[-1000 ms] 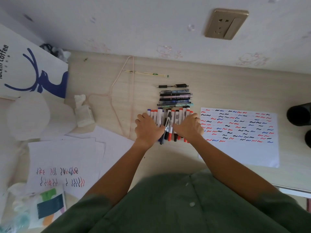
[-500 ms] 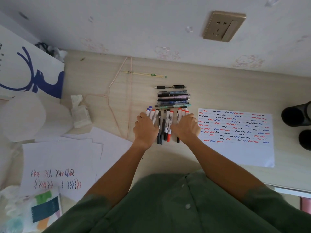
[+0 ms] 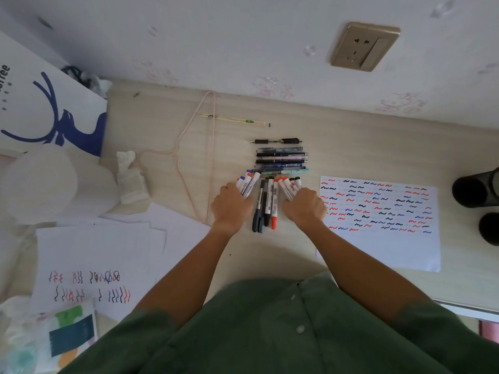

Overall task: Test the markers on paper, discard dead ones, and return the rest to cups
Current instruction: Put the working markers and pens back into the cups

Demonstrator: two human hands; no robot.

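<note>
A row of white-bodied markers [image 3: 270, 197] with red, blue and black caps lies on the wooden desk [image 3: 351, 147]. My left hand [image 3: 231, 207] grips several markers from the row's left side, their caps fanning out above my knuckles. My right hand [image 3: 305, 207] grips several from the right side. A few markers stay flat between my hands. A test sheet [image 3: 378, 225] covered with red, blue and black squiggles lies to the right. Two black cups [image 3: 475, 188] stand at the right edge, the nearer one [image 3: 490, 228] partly cut off.
A stack of pens [image 3: 280, 160] lies just behind the markers, with a lone black pen [image 3: 275, 141] and chopsticks [image 3: 235, 120] further back. Loose papers with squiggles [image 3: 91, 265] spread at the left. A coffee bag [image 3: 51, 103], tissue roll [image 3: 40, 184], pink hanger [image 3: 194, 157] crowd the left.
Both hands have curled around the outer markers and pulled them apart into two bunches, leaving a few markers lying between them. The row was pressed together before.
</note>
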